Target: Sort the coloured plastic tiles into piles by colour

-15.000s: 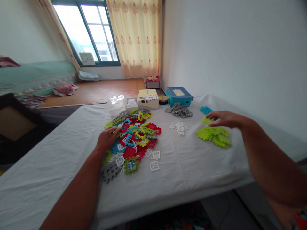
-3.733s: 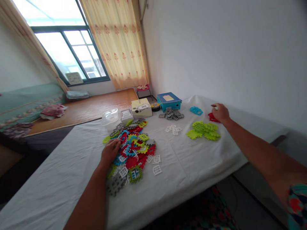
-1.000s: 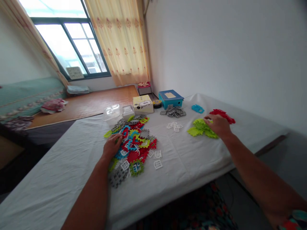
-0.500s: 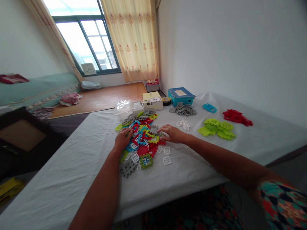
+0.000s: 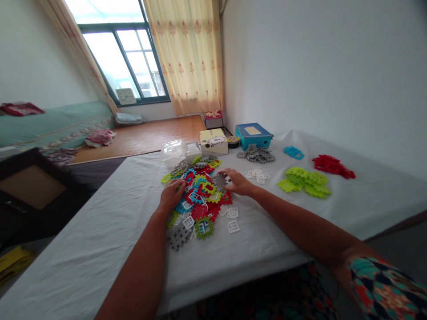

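Note:
A mixed heap of plastic interlocking building pieces in red, blue, green, grey and white lies on the cloth-covered table. My right hand is at the heap's right side, thumb and fingers closed round the edge of a grey notched building piece. At the left side of the heap, my left hand rests with its fingers curled together. A bit of green shows by its thumb, but what the fingers hold, if anything, is hidden. Small white window-shaped pieces lie at the heap's near right.
Sorted piles lie to the right: grey pieces, white windows, blue pieces, green pieces and red pieces. Behind stand a blue box, a yellow box and a clear plastic container.
My right hand has closed on the grey piece, which now shows more fully between thumb and fingers. My left hand stays at the heap's left side. The view has shifted slightly.

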{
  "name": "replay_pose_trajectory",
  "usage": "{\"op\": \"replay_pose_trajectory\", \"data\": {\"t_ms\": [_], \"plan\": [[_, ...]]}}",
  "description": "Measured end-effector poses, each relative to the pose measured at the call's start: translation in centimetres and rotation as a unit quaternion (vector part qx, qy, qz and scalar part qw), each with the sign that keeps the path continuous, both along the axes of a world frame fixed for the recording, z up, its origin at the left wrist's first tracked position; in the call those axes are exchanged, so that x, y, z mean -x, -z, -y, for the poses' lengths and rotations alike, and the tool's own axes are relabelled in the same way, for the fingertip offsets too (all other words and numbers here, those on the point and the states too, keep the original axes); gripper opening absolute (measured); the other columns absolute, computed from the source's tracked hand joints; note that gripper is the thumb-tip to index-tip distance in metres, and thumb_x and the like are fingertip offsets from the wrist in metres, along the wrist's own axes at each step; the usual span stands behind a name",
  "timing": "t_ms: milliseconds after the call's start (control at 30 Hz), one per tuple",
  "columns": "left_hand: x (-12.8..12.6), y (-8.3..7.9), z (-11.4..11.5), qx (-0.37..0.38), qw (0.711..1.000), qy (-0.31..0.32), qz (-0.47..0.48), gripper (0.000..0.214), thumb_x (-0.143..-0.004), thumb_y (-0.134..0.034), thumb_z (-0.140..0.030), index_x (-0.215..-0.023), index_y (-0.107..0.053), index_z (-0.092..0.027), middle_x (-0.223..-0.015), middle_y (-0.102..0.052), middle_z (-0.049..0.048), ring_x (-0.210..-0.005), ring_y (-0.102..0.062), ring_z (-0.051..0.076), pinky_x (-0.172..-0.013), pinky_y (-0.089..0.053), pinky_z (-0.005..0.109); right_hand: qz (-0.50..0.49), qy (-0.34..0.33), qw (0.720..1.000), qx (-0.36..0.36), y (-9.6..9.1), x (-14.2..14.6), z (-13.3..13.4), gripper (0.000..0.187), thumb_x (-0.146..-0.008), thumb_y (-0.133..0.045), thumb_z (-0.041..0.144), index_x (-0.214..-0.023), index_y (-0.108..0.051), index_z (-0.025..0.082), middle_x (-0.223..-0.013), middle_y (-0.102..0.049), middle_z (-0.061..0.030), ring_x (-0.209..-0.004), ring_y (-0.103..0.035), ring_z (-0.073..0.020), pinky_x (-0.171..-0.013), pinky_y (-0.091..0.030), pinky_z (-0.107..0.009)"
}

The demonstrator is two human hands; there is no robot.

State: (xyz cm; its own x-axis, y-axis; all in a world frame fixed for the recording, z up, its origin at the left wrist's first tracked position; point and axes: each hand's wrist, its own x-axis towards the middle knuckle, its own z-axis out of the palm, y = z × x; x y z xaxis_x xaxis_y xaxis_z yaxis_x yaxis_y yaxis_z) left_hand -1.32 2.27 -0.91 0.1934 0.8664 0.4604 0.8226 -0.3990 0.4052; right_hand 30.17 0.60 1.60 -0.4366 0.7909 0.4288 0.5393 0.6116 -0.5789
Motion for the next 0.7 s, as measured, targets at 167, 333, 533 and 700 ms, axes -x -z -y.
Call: {"op": "replay_pose_trajectory", "data": {"t_ms": [167,333,533,700], "plan": [[0.2,-0.1,-0.1,0.001,1.000,0.009,0.004,0.036,-0.088,-0.041,-0.045,-0.093,-0.070,-0.024,-0.102,-0.069,0.0046,-0.100,-0.061,0.020,-0.095,-0.046,0.035,0.026,0.013,0.999,0.017,-1.3,-2.9,2.2,0.045,-0.074,-0.069,0.030,-0.116,-0.062,0.017,-0.103,-0.067,-0.0078,-0.081,-0.062,-0.0154,-0.070,-0.049,-0.026],[0.5,0.1,-0.3,0.005,1.000,0.001,0.001,0.038,-0.087,-0.042,-0.048,-0.093,-0.070,-0.023,-0.104,-0.068,0.0053,-0.099,-0.062,0.021,-0.094,-0.047,0.036,0.051,0.146,0.988,0.027,-2.3,-11.4,1.6,0.041,-0.078,-0.065,0.048,-0.106,-0.067,0.018,-0.093,-0.071,-0.0060,-0.073,-0.064,-0.0158,-0.070,-0.049,-0.028],[0.6,0.0,-0.3,0.014,1.000,-0.003,0.000,0.039,-0.087,-0.042,-0.049,-0.093,-0.070,-0.022,-0.105,-0.067,0.0062,-0.100,-0.062,0.021,-0.094,-0.047,0.035,0.060,0.379,0.923,0.020,-2.8,-22.9,-2.0,0.041,-0.075,-0.068,0.039,-0.107,-0.065,0.014,-0.107,-0.069,-0.0120,-0.086,-0.066,-0.0220,-0.080,-0.051,-0.033],[0.5,0.0,-0.4,0.008,1.000,-0.004,-0.001,0.039,-0.087,-0.041,-0.050,-0.093,-0.069,-0.024,-0.104,-0.067,0.0058,-0.100,-0.062,0.021,-0.094,-0.047,0.036,0.133,0.323,0.935,0.058,-1.6,-22.0,-4.6,0.038,-0.070,-0.072,0.029,-0.105,-0.066,0.015,-0.109,-0.069,-0.0109,-0.094,-0.065,-0.0235,-0.087,-0.050,-0.034]]}}
